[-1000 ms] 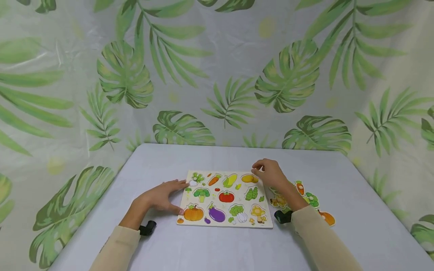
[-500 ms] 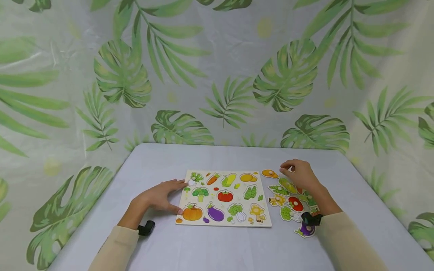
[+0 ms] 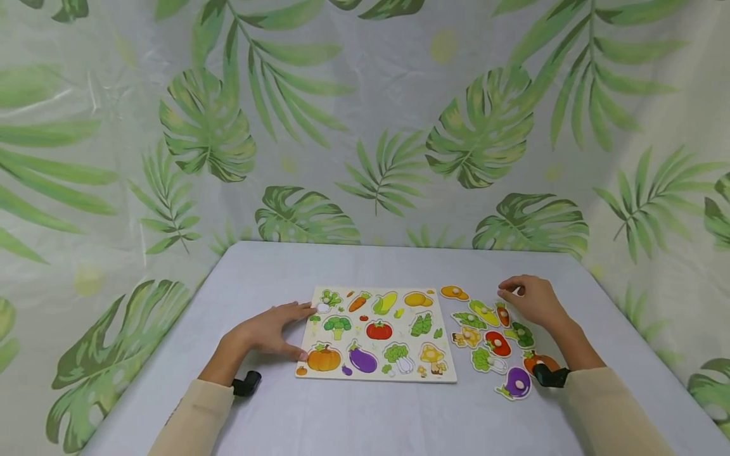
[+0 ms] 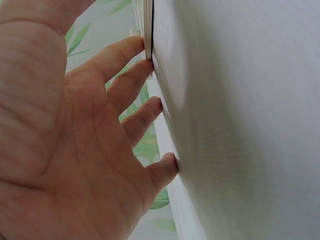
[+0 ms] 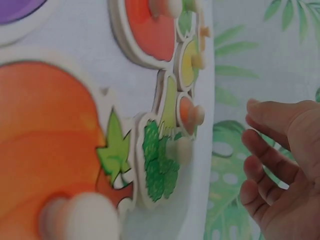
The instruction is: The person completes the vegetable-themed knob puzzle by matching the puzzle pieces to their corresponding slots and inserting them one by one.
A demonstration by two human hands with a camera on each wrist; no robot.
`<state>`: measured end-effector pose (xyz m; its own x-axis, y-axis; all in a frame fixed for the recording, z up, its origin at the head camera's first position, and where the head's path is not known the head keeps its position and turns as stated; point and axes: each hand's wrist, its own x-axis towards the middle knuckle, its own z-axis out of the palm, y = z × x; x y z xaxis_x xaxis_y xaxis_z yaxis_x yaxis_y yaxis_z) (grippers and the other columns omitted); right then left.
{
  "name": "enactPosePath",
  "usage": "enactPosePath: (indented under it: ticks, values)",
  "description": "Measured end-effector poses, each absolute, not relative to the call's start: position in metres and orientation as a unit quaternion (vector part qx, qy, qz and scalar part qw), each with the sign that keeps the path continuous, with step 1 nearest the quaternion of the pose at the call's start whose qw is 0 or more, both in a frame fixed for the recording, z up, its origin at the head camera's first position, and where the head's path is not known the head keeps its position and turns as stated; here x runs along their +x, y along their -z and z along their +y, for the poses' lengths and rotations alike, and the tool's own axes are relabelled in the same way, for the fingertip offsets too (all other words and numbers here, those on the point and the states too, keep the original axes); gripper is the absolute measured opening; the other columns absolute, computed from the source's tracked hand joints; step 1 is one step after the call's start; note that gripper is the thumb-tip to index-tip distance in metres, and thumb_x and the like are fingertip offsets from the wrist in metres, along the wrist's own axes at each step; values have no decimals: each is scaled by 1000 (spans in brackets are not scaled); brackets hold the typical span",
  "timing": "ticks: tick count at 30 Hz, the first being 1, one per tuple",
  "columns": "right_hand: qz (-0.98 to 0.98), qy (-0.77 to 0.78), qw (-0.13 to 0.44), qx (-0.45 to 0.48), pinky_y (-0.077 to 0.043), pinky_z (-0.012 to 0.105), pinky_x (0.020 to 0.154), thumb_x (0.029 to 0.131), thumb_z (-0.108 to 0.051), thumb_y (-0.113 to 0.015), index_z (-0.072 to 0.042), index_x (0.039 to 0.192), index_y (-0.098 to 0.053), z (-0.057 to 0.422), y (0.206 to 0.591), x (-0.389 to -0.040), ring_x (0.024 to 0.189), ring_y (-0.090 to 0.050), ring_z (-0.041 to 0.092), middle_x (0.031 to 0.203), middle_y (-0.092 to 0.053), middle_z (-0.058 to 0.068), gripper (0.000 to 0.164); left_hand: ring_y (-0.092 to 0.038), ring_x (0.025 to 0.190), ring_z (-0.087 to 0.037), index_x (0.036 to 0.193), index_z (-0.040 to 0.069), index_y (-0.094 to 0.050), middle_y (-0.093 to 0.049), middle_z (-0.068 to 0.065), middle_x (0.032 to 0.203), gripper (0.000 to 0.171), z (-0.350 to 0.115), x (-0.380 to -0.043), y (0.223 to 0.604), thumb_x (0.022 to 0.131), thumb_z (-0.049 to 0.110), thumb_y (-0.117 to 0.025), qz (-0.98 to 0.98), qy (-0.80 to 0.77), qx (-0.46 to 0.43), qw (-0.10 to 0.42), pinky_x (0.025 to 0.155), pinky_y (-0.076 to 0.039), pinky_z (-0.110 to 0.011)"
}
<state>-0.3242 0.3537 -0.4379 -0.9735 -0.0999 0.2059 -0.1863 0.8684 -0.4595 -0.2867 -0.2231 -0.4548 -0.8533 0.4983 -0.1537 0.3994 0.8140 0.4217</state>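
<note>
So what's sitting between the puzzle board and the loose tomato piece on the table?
The loose mushroom piece lies between the puzzle board and the tomato piece; the head view shows it.

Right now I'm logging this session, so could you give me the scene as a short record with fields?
left hand: touching the left edge of the board
right hand: near the carrot piece, holding nothing
board: flat on the white table, with vegetable pictures
loose pieces: knobbed, right of the board
nearest the person: eggplant piece
partly hidden: pumpkin piece, behind the wrist camera
</note>
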Motion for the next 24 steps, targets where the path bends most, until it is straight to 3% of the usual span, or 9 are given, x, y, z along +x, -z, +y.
enactPosePath:
  ticks: [9, 24]
  values:
    - [-969, -234, 52, 66, -43, 32, 73, 99, -29, -70, -5, 114, -76, 362, 447, -320, 93, -53, 27, 104, -72, 13, 29, -21, 158, -38, 159, 22, -43, -32, -6, 169, 101, -223, -287, 455, 75, 62, -83, 944, -191, 237, 130, 127, -14, -65]
    - [-968, -241, -4, 74, -43, 28, 64, 95, -41, -73, -8, 116, -77, 378, 464, -315, 83, -51, 21, 91, -67, 3, 40, -22, 158, -38, 159, 23, -42, -31, -6, 169, 101, -223, -286, 454, 75, 62, -82, 944, -189, 237, 130, 127, -14, -66]
